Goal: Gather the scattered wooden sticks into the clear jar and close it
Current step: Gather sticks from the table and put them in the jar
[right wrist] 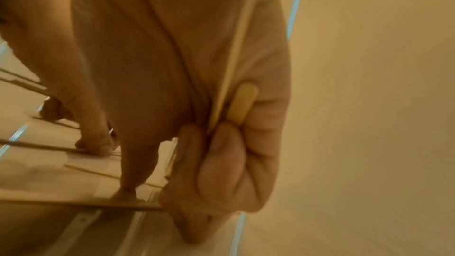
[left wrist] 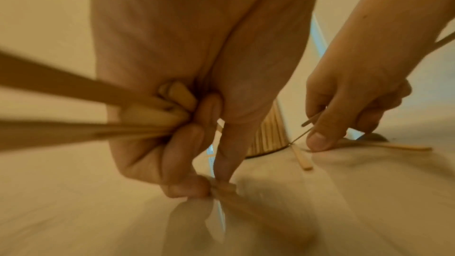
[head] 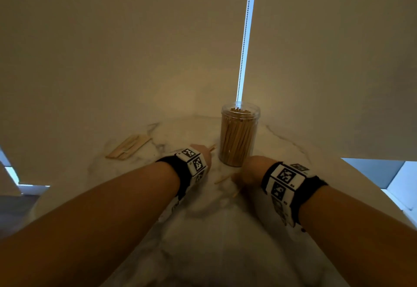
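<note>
Bare forearms; each wrist wears a black strap [head: 178, 171] carrying white blocks [head: 194, 159] printed with black square-patterned markers

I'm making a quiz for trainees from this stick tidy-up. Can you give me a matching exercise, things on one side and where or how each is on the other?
Things:
1. jar
2. left hand
3. right hand
4. stick pile

States:
A. lies far left on the table
B. stands open, packed with sticks
C. grips a bundle of sticks, fingertips on the table
D. holds two sticks against its palm

Pairs: 1-B, 2-C, 3-D, 4-A

A bead chain [head: 244, 38] hangs above the marble counter [head: 225, 241].
</note>
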Available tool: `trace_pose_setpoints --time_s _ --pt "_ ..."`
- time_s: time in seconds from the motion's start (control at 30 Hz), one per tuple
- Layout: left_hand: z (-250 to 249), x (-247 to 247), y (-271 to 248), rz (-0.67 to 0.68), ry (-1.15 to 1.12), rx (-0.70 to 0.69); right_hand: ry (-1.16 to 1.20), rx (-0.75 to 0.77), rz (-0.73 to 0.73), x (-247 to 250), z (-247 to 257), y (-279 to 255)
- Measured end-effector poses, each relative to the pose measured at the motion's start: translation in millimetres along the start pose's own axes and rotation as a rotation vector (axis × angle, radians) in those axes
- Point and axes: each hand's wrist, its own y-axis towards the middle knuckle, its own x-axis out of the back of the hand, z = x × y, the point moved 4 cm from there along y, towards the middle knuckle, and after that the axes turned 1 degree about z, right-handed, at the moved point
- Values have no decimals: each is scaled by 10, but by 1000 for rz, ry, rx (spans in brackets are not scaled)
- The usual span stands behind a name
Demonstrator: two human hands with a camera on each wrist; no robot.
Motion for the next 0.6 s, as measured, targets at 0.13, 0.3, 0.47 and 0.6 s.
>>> trace_pose_setpoints --time_s 0.13,0.3,0.47,0.6 --pt "23 -42 -203 -1 -33 -62 -44 47 -33 26 9 -120" --pt "104 -201 -471 -12 -55 -69 -152 28 12 27 75 -412" --pt "218 -63 -619 57 -146 -38 -191 7 88 -143 -2 -493" --pt "538 259 -638 10 -433 -1 -107 45 16 -47 38 -512"
